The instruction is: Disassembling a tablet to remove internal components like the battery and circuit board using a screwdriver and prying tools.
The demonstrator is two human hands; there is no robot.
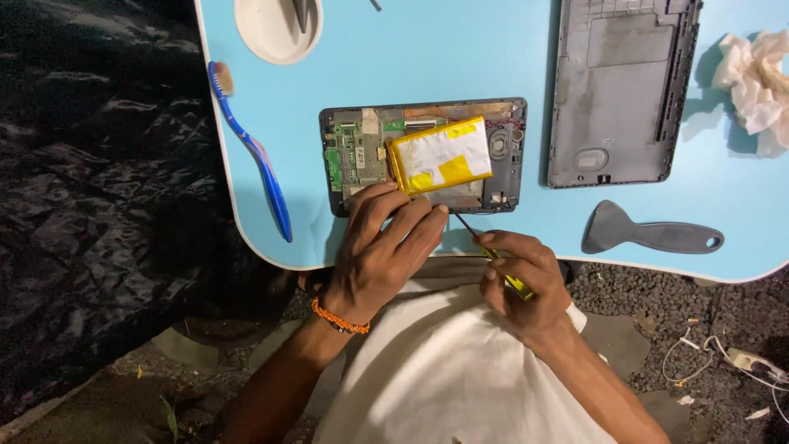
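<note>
- Table (493, 49): pale sky blue with a thin white edge.
- Opened tablet (423, 156), centre of the frame: dark grey frame, green circuit board at its left.
- Battery (440, 154) on it: silvery white with yellow patches and yellow edges.
- Back cover (620, 90), upper right: plain dark grey.
- Scraper (649, 234), right of centre: dark grey.
- Toothbrush (255, 152), left: blue with a little red on the handle, brownish bristles.
- Dish (275, 29), top: cream white.
- Crumpled tissue (756, 82), far right: white with tan stains.
- Screwdriver (503, 267), in the right hand (526, 284): yellow handle, dark shaft.
- Bracelet (339, 319), on the left hand's (382, 255) wrist: orange beads.
- Ground (99, 164) at left: black, glossy.
</note>
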